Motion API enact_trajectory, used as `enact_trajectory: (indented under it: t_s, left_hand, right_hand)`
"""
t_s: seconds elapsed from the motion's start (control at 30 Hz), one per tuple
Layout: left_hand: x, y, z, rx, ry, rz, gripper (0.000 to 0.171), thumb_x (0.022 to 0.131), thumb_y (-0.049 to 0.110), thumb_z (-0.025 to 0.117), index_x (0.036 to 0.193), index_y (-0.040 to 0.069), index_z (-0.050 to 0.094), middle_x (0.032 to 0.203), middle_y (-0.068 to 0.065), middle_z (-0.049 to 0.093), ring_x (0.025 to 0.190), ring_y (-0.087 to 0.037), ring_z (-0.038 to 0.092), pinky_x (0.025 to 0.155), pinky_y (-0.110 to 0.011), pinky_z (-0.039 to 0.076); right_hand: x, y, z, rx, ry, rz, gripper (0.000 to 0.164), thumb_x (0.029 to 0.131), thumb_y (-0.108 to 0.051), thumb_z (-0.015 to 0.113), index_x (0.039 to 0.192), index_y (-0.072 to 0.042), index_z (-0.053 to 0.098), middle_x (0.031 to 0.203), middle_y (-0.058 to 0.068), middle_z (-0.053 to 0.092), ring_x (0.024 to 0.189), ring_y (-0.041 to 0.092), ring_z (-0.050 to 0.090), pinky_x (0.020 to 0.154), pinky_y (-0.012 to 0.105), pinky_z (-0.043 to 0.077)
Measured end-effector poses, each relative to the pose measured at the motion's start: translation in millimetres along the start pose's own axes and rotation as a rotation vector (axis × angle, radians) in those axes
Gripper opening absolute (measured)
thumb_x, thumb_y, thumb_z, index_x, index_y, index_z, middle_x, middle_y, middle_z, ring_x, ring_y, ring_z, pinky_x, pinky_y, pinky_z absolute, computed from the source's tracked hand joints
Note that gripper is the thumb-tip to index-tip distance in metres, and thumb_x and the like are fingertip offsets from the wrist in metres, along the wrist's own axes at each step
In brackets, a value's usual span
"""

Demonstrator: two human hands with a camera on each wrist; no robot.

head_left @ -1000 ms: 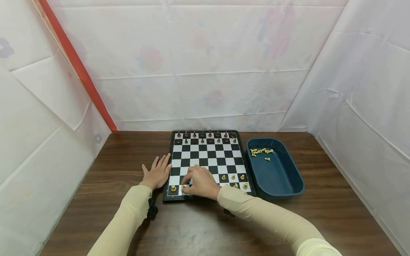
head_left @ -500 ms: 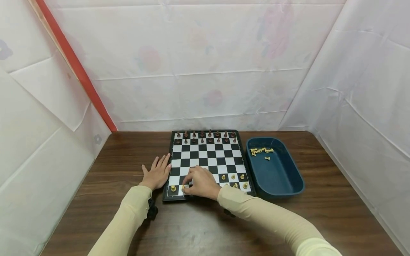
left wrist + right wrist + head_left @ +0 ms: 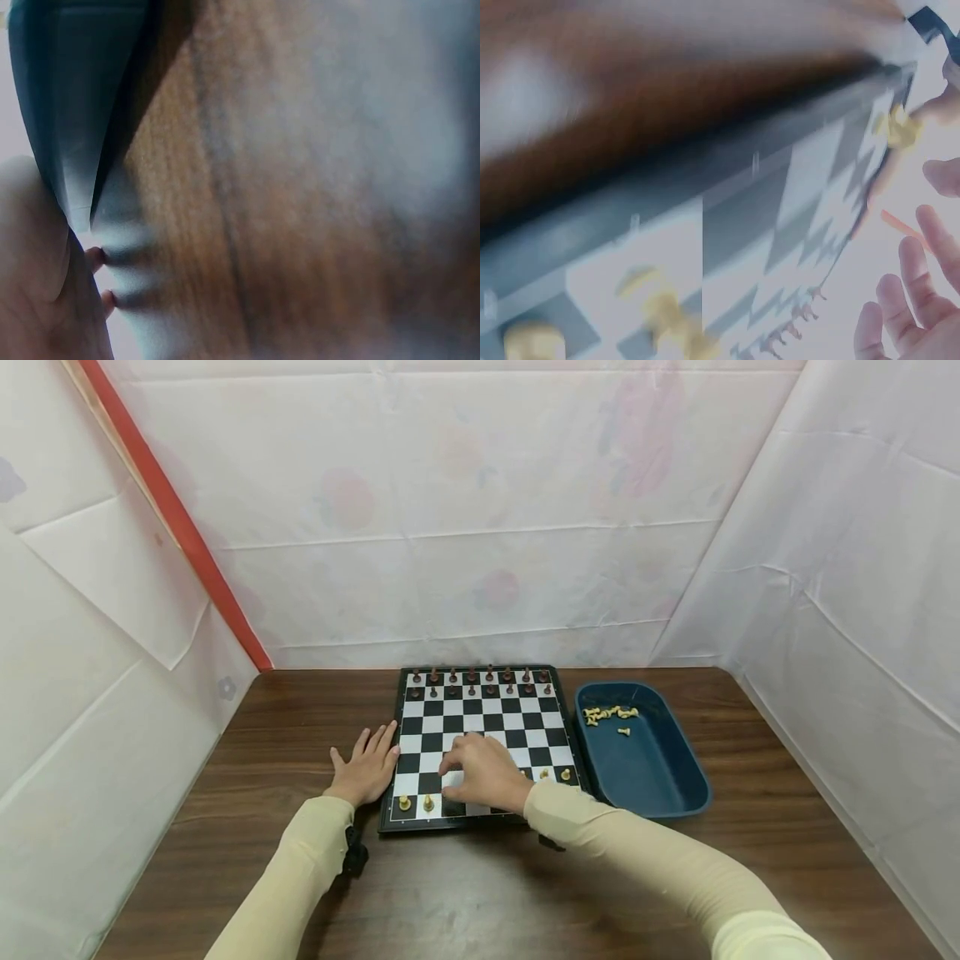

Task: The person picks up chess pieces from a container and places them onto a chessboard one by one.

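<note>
My right hand hovers over the near part of the chessboard, thumb and index finger spread apart with nothing between them. To its left, a pale yellow chess piece stands upright on the near row, beside another yellow piece in the corner square. Spread fingers of the right hand show in the right wrist view, above the board. My left hand lies flat on the table, fingertips at the board's left edge. Other yellow pieces on the near right are partly hidden by the right forearm.
Two rows of dark brown pieces stand on the board's far side. A dark blue tray to the right holds several loose yellow pieces. White sheets hang behind and beside the wooden table.
My right hand has let go of the yellow chess piece, its fingers parting, and has moved right and slightly away. The piece stays standing on its square. The left hand keeps its place.
</note>
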State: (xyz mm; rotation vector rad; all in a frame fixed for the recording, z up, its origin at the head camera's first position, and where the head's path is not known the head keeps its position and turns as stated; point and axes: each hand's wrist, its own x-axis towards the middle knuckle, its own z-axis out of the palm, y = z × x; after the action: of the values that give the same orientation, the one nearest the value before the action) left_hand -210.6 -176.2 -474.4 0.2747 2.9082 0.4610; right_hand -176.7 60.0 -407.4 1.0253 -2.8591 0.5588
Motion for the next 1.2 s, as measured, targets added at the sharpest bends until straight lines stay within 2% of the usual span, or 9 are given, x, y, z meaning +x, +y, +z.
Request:
enact_trajectory:
  t_s: [0.27,0.4,0.6,0.73,1.03,1.2]
  left_hand:
    - [0.5,-0.8,0.8,-0.003,-0.001,-0.005,0.060,0.104,0.045,0.013,0.155,0.016,0.005,0.157,-0.016,0.014,0.143,-0.038,0.003,0.098,-0.075,-0.009]
    - [0.9,-0.9,0.6,-0.007,0.000,-0.007,0.059,0.104,0.044,0.014,0.155,0.016,0.005,0.158,-0.015,0.014,0.143,-0.038,0.003,0.098,-0.075,-0.009]
    - [1.4,-1.8,0.4,-0.007,0.002,-0.003,0.058,0.104,0.043,0.014,0.155,0.016,0.005,0.158,-0.015,0.014,0.143,-0.039,0.003,0.097,-0.075,-0.009]
    - [2.2,-2.6,1.3,-0.007,0.003,-0.001,0.059,0.104,0.043,0.015,0.155,0.015,0.006,0.158,-0.015,0.014,0.143,-0.039,0.004,0.097,-0.075,-0.009]
    - [3.6,-3.2,2.4,-0.006,0.003,0.001,0.059,0.104,0.043,0.015,0.155,0.015,0.006,0.158,-0.015,0.013,0.143,-0.039,0.003,0.097,-0.075,-0.009]
    - [3.5,-3.6,1.0,0.001,0.002,-0.002,0.059,0.104,0.043,0.015,0.155,0.015,0.005,0.158,-0.015,0.013,0.143,-0.039,0.003,0.097,-0.075,-0.009]
  right_hand:
    - [-3.1,24.2,-35.1,-0.060,0.058,0.026,0.017,0.074,-0.027,0.080,0.089,-0.018,0.077,0.083,-0.005,0.062,0.074,0.011,0.049,0.059,0.024,0.040]
    - [-8.5,41.4,-50.2,-0.110,0.088,0.047,0.016,0.075,-0.027,0.080,0.088,-0.019,0.076,0.081,-0.008,0.058,0.072,0.009,0.048,0.058,0.025,0.040]
    - [-19.3,70.2,-68.4,-0.197,0.123,0.076,0.018,0.074,-0.028,0.081,0.089,-0.018,0.076,0.080,-0.004,0.058,0.070,0.013,0.048,0.062,0.032,0.043]
    - [-26.5,88.1,-80.0,-0.244,0.135,0.108,0.019,0.074,-0.027,0.081,0.088,-0.016,0.076,0.082,-0.001,0.060,0.069,0.015,0.047,0.059,0.031,0.038]
    - [-44.8,127.2,-98.6,-0.286,0.156,0.166,0.014,0.076,-0.022,0.079,0.087,-0.014,0.076,0.076,0.000,0.055,0.068,0.018,0.047,0.059,0.034,0.037]
    - [-52.0,147.7,-103.6,-0.314,0.162,0.193,0.014,0.077,-0.020,0.079,0.087,-0.012,0.075,0.080,0.003,0.057,0.074,0.023,0.052,0.065,0.040,0.042]
